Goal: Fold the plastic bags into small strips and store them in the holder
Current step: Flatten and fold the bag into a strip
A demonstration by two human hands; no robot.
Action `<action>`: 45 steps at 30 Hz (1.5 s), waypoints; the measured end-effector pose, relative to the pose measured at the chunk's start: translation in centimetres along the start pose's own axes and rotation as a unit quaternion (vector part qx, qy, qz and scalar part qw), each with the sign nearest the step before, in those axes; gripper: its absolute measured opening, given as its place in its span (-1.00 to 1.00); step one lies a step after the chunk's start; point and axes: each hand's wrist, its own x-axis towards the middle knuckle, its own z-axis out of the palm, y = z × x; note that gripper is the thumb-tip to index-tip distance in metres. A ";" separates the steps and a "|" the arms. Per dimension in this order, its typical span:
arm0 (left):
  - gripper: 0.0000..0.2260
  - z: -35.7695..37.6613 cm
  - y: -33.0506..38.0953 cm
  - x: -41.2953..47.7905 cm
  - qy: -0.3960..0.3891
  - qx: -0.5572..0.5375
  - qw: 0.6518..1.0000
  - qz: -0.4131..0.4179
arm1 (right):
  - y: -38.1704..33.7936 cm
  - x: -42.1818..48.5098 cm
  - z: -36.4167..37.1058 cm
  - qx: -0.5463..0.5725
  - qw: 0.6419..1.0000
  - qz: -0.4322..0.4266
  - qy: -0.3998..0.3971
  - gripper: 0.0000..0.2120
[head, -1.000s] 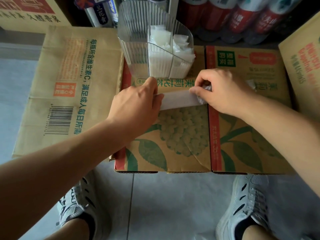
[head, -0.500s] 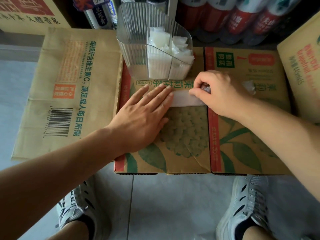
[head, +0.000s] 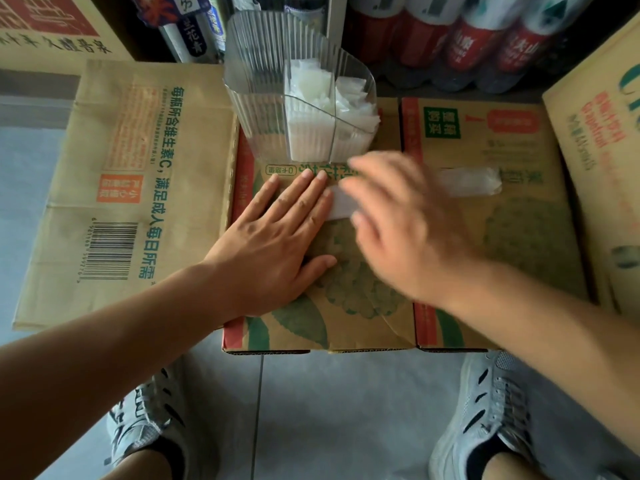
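Observation:
A translucent plastic bag folded into a long strip (head: 471, 181) lies flat across the printed cardboard box (head: 519, 237). My left hand (head: 277, 233) lies flat with straight fingers, pressing the strip's left end. My right hand (head: 398, 216) is blurred with motion and hovers over the strip's middle, fingers spread, holding nothing. The strip's right end shows bare beyond it. A clear ribbed holder (head: 263, 98) stands just behind the hands, its right compartments packed with folded white bags (head: 311, 95).
A flattened carton (head: 138, 174) lies to the left on the floor. Another carton (head: 609, 140) stands at the right. Red-labelled bottles (head: 467, 39) line the back. My two grey shoes (head: 485, 417) rest on the tiled floor below the box.
My left hand flattened from a curled grip onto the strip. My right hand let go of the strip's right end and swept left over its middle.

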 end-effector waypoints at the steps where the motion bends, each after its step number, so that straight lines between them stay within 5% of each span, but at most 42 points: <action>1: -0.30 0.0 0.0 0.0 0.004 -0.003 1.000 0.001 | -1.2 -0.7 0.5 0.024 0.997 -0.028 -0.063 -0.52; 5: -0.31 0.1 0.0 -0.1 0.004 -0.002 1.000 0.002 | -1.0 -2.1 1.7 0.019 0.976 -0.011 -0.217 -0.35; 20: -0.28 -0.5 0.1 0.1 -0.021 -0.010 1.000 -0.010 | 4.8 -3.8 0.2 -0.052 0.974 0.160 -0.155 -0.31; 24: -0.31 -1.4 0.1 0.4 0.000 -0.040 0.999 -0.012 | 3.4 -3.1 -0.2 -0.007 0.998 0.053 -0.033 -0.46; 27: -0.35 -2.9 0.3 0.9 0.009 -0.069 0.997 -0.033 | 2.8 -2.8 0.3 0.038 0.997 -0.005 -0.061 -0.54; 35: -0.66 -4.9 0.4 3.6 0.009 -0.202 0.953 -0.225 | 3.1 -2.7 0.5 0.067 0.994 -0.001 -0.083 -0.58; 45: -0.80 -6.1 0.1 5.9 -0.080 -0.306 0.903 -0.292 | 3.7 -2.7 0.6 0.082 0.994 -0.003 -0.074 -0.60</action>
